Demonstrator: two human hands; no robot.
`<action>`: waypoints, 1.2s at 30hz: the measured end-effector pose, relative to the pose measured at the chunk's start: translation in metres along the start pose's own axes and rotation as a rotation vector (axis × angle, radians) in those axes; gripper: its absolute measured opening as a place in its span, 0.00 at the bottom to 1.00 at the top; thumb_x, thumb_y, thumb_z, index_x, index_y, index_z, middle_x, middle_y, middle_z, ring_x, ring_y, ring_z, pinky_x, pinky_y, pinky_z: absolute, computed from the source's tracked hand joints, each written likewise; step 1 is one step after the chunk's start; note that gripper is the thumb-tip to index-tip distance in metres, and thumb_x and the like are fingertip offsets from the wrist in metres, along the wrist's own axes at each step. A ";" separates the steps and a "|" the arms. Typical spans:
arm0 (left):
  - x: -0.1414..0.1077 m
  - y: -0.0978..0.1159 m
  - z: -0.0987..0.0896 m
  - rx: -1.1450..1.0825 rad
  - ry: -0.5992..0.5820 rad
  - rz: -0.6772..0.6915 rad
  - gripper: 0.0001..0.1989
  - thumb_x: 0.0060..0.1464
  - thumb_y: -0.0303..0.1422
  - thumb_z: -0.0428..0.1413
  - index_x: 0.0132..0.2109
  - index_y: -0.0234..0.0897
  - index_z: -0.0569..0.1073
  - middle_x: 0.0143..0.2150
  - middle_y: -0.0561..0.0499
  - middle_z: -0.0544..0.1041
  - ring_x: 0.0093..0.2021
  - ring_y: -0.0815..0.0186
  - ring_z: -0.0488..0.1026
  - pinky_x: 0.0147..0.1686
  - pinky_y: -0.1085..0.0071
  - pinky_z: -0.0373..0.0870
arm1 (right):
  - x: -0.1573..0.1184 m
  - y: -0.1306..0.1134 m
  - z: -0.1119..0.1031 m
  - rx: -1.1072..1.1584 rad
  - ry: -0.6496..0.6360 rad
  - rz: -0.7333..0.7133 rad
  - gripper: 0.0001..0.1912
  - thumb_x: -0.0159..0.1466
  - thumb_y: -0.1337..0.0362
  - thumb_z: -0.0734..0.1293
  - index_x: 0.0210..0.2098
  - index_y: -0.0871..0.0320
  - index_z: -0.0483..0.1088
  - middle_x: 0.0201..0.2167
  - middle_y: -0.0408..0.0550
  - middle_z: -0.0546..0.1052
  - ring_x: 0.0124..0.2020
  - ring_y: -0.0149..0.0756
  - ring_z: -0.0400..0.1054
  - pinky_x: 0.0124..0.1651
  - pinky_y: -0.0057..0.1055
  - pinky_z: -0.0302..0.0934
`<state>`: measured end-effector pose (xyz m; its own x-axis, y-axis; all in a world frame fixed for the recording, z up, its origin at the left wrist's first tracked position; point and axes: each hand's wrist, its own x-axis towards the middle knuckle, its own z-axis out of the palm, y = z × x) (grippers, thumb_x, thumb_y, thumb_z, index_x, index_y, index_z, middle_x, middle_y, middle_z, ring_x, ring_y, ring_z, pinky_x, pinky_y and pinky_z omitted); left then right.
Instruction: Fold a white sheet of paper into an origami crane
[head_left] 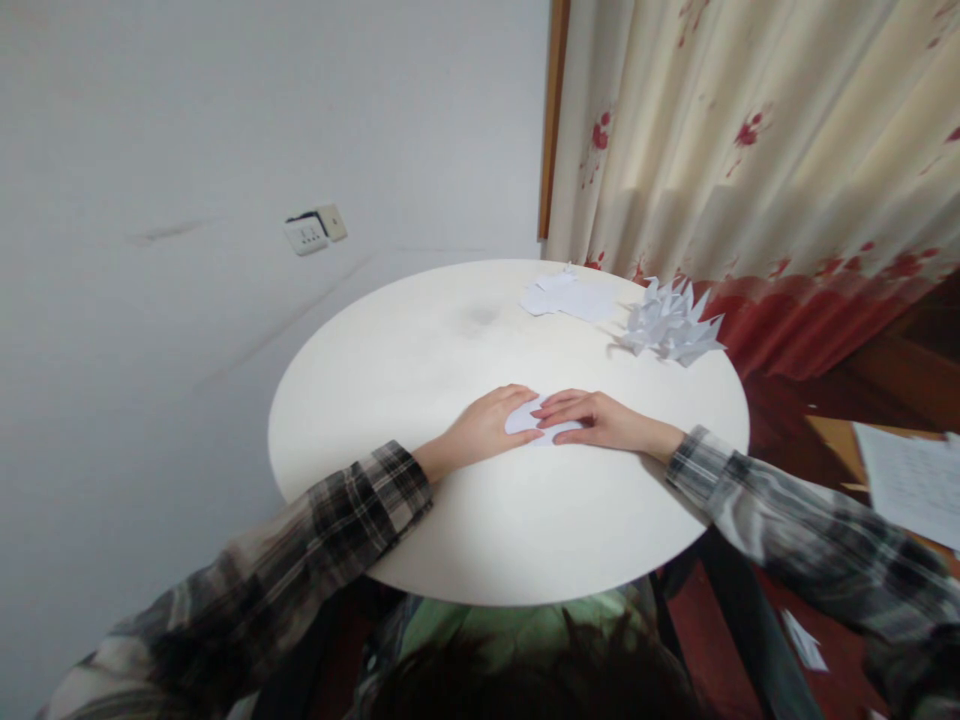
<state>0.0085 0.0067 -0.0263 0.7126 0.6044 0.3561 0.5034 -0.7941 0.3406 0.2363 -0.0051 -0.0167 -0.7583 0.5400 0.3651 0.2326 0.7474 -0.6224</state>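
Observation:
A small piece of white paper (523, 417) lies near the middle of the round white table, between my two hands. My left hand (487, 425) grips its left side, thumb along the near edge and fingers along the far one. From the right, my right hand (604, 420) holds the same paper, with its fingertips on top and the thumb at the near edge. Parts of the paper are hidden under the fingers, so I cannot tell exactly how it is folded.
The round white table (480, 540) bears a heap of pointed folded-paper pieces (671, 322) at the back right. Flat white sheets (577, 299) lie beside it. A wall socket (306, 236), a curtain (720, 150) and, at right, a printed sheet (907, 480) surround the table.

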 end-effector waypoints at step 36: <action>-0.003 0.010 -0.005 0.253 0.011 0.002 0.19 0.54 0.39 0.52 0.51 0.38 0.69 0.55 0.42 0.65 0.55 0.57 0.62 0.54 0.60 0.61 | 0.002 -0.005 0.001 -0.117 -0.024 -0.041 0.17 0.61 0.63 0.65 0.49 0.56 0.70 0.48 0.50 0.73 0.53 0.35 0.62 0.57 0.36 0.58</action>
<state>0.0095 -0.0030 -0.0196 0.7090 0.6025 0.3666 0.6094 -0.7850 0.1115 0.2329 -0.0080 -0.0141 -0.7827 0.4997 0.3712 0.2693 0.8094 -0.5218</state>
